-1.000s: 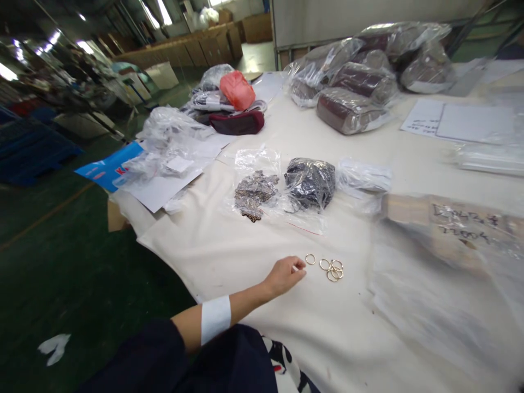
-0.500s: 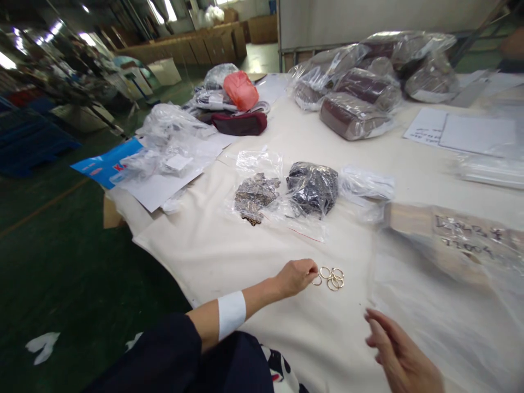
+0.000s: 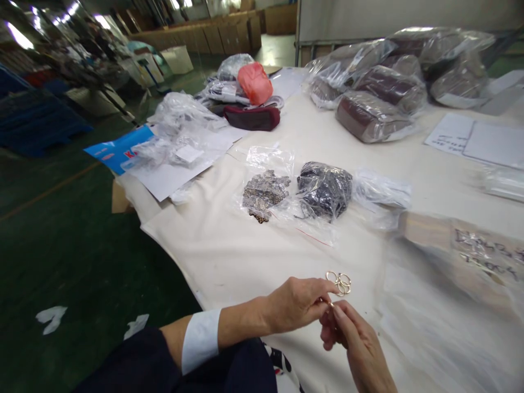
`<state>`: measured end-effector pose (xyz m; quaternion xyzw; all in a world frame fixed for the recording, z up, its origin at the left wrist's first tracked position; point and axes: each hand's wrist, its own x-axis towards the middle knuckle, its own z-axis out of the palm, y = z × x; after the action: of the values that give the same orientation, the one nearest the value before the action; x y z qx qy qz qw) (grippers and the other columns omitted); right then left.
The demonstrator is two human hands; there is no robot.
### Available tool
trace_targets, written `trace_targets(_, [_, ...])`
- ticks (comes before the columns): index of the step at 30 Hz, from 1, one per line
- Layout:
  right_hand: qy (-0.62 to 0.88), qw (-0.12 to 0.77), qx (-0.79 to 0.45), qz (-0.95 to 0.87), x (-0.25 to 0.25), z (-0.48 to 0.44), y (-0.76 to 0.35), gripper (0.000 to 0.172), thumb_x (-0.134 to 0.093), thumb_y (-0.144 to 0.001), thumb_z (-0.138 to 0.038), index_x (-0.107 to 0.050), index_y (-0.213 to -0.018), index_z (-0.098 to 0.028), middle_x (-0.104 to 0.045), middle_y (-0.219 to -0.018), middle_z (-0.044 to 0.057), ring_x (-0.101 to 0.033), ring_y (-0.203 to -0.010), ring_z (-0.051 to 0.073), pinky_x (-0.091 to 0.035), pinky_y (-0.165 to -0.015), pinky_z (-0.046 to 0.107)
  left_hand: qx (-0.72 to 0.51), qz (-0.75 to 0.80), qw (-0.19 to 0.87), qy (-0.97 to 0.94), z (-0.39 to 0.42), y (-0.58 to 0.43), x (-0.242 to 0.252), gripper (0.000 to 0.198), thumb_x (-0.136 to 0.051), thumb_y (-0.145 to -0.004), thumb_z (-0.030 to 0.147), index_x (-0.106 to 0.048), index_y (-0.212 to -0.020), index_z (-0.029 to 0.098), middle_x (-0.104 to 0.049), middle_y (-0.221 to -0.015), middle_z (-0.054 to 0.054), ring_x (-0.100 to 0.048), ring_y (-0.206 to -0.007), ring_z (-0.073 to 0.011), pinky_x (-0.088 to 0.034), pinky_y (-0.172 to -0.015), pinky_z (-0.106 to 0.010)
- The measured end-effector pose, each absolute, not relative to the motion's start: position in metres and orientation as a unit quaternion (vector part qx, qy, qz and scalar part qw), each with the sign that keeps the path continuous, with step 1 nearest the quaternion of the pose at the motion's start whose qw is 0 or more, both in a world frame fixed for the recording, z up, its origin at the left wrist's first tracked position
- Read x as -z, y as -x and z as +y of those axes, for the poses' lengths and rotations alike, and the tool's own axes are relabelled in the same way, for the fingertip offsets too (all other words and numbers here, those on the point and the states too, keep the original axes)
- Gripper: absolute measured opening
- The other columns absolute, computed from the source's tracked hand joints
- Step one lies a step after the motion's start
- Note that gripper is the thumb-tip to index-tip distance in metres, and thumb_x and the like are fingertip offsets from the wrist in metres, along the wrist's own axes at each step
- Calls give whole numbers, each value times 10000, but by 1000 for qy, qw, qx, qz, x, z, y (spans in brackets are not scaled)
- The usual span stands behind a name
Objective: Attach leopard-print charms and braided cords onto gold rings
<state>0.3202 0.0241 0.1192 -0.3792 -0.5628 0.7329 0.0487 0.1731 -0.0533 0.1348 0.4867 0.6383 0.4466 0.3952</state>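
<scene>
My left hand (image 3: 297,305), with a white band on its forearm, pinches a small gold ring (image 3: 331,305) between thumb and fingers. My right hand (image 3: 356,333) meets it at the fingertips, its thumb and fingers closed on the same ring, which is mostly hidden. Just beyond the fingertips, several gold rings (image 3: 343,284) lie in a loose cluster on the cream cloth of the table (image 3: 229,256). Farther back sit a clear bag of patterned pieces (image 3: 266,191) and a black bundle in clear plastic (image 3: 323,188).
Wrapped brown bags (image 3: 372,117) stand at the back right. A red pouch (image 3: 255,83) tops a pile at the back. Plastic bags (image 3: 180,123) lie at the left edge, and a marked plastic package (image 3: 462,245) at the right.
My left hand has lifted a ring from beside the cluster and drawn it nearer. My right hand has moved left and closed at the left fingertips. The view has shifted slightly left.
</scene>
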Motion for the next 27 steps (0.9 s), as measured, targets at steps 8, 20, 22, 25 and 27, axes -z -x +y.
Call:
trace_targets(8, [330, 106, -669, -657, -103, 15, -327, 384, -385, -909, -433, -383, -600, -205, -359, -571, -28, -361, -529, 121, -329, -489, 249, -484, 602, 417, -479, -59, -173, -139, 345, -509, -805, 151, -542, -1141, 84, -660, -899, -98, -616, -749, -125, -483, -711, -201])
trace_targets(20, [290, 306, -358, -833, -96, 3, -315, 176, -536, -872, -337, -546, -998, -213, -621, -859, 42, -586, -647, 132, -488, -611, 249, -535, 621, 518, -247, -63, -183, -126, 161, -560, -732, 276, -560, -760, 117, -533, -615, 2, -516, -516, -86, -406, -494, -186])
trace_targets(22, [384, 254, -489, -741, -102, 2, -315, 260, -489, -877, -439, -491, -1028, -227, -631, -834, 26, -583, -600, 132, -495, -550, 253, -512, 651, 444, -343, -65, -180, -129, 84, -539, -724, 207, -556, -728, 125, -542, -687, -14, -494, -535, -76, -398, -509, -186])
trace_targets(25, [433, 131, -674, -584, -115, 6, -313, 346, -438, -872, -536, -456, -1024, -225, -587, -620, -29, -513, -471, 118, -447, -453, 237, -452, 651, 335, -509, -66, -175, -129, 33, -530, -737, 156, -554, -726, 135, -542, -757, -30, -483, -607, -90, -413, -570, -193])
trace_targets(27, [404, 74, -749, -520, -121, 10, -313, 346, -489, -847, -548, -488, -906, -208, -541, -547, -43, -480, -445, 100, -413, -435, 214, -422, 633, 300, -576, -66, -171, -127, 46, -508, -772, 144, -547, -748, 139, -550, -761, -40, -505, -686, -116, -435, -634, -202])
